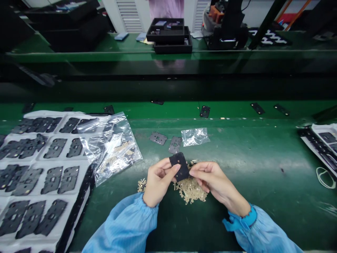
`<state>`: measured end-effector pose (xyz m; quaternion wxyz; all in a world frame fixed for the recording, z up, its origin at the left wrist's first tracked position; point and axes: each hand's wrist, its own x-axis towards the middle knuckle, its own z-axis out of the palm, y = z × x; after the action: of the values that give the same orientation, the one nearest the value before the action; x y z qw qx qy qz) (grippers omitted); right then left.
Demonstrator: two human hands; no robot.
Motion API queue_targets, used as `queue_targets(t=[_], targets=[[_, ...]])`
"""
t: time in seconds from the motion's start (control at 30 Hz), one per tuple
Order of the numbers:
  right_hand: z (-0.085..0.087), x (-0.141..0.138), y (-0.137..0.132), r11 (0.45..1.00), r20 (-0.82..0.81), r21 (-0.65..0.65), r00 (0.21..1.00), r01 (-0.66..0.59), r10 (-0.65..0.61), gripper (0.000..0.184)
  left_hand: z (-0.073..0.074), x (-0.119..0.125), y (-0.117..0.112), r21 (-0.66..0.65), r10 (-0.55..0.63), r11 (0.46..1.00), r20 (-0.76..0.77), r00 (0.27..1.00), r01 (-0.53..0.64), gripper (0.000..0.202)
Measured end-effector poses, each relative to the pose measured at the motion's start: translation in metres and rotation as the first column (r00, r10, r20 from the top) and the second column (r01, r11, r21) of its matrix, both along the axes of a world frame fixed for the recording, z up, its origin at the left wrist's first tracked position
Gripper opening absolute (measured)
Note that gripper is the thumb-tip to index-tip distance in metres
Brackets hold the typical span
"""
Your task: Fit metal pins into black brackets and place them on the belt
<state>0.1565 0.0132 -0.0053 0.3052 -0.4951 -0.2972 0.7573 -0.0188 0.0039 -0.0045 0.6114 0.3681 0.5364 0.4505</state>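
Note:
My left hand [158, 183] and my right hand [213, 179] hold a small black pad [179, 166] with small holes between them, above the bench. The left thumb presses on its face, and the right fingertips pinch its lower right edge. Beneath the hands lies a loose heap of small beige pieces [190, 189]. A clear plastic bag [112, 149] holding similar beige pieces lies to the left of my left hand. Beyond my hands are a small empty-looking clear bag [195, 137] and two grey perforated plates [158, 138].
A white tray [39, 175] of black parts fills the left of the green bench [263, 154]. Another tray [319, 146] sits at the right edge, near a white cable loop [325, 177]. Stacked black trays [168, 37] stand on the far shelf, and a person's lilac garment [165, 8] shows behind.

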Motion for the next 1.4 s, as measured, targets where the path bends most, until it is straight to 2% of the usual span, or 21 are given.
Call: queue_targets(t=[0.17,0.27,0.37,0.47,0.57,0.67,0.77,0.83,0.9,0.97,1.03,1.1,1.2,1.4], targets=[[0.000,0.001,0.000,0.996,-0.142,-0.080,0.990,-0.030,0.018,0.017,0.001,0.004,-0.001,-0.038,0.037,0.999,0.077,0.996,-0.034,0.034],[0.001,-0.001,-0.001,0.984,-0.252,-0.170,0.968,-0.043,-0.001,0.024,0.002,0.006,-0.002,-0.054,0.049,0.998,0.134,0.990,-0.042,0.034],[-0.001,-0.006,-0.003,0.966,-0.369,-0.257,0.927,-0.030,-0.070,0.028,0.002,0.007,-0.002,-0.040,0.044,0.999,0.211,0.976,-0.036,0.028],[-0.004,-0.008,-0.004,0.941,-0.496,-0.331,0.861,-0.067,-0.113,0.025,0.004,0.007,-0.002,-0.032,-0.002,0.999,0.309,0.951,0.013,0.023],[-0.005,-0.009,-0.006,0.944,-0.564,-0.317,0.819,-0.096,-0.106,0.025,0.004,0.007,-0.001,-0.030,-0.042,0.998,0.378,0.925,0.058,0.020],[-0.002,-0.013,-0.009,0.982,-0.572,-0.184,0.817,-0.041,-0.073,0.026,0.003,0.007,0.001,-0.060,0.039,0.998,0.415,0.909,-0.016,0.020],[0.003,-0.021,-0.012,0.998,-0.447,0.022,0.893,0.057,-0.041,0.029,0.001,0.008,0.003,-0.108,0.134,0.989,0.430,0.893,-0.097,0.021],[0.006,-0.024,-0.013,0.984,-0.290,0.130,0.954,0.121,-0.079,0.026,0.001,0.008,0.002,-0.080,0.117,0.992,0.392,0.912,-0.093,0.022],[0.007,-0.024,-0.012,0.955,-0.142,0.228,0.976,0.192,-0.162,0.019,0.002,0.008,0.001,0.016,0.059,0.998,0.291,0.955,-0.067,0.017],[0.008,-0.021,-0.011,0.912,-0.025,0.350,0.975,0.213,-0.219,0.015,0.004,0.008,-0.001,0.175,0.022,0.983,0.136,0.990,-0.046,0.009],[0.009,-0.016,-0.009,0.873,0.078,0.469,0.978,0.134,-0.193,0.013,0.006,0.007,-0.002,0.319,0.012,0.948,-0.020,1.000,-0.005,0.007],[0.011,-0.012,-0.008,0.834,0.175,0.552,0.977,0.002,-0.119,0.012,0.007,0.006,-0.003,0.388,0.008,0.921,-0.139,0.990,0.047,0.011],[0.015,-0.009,-0.008,0.753,0.302,0.639,0.952,-0.156,-0.059,0.015,0.007,0.005,-0.003,0.416,-0.017,0.901,-0.243,0.970,0.120,0.012],[0.016,-0.002,-0.007,0.526,0.539,0.737,0.838,-0.424,-0.079,0.018,0.010,0.003,-0.002,0.463,-0.049,0.861,-0.340,0.939,0.213,0.010]])
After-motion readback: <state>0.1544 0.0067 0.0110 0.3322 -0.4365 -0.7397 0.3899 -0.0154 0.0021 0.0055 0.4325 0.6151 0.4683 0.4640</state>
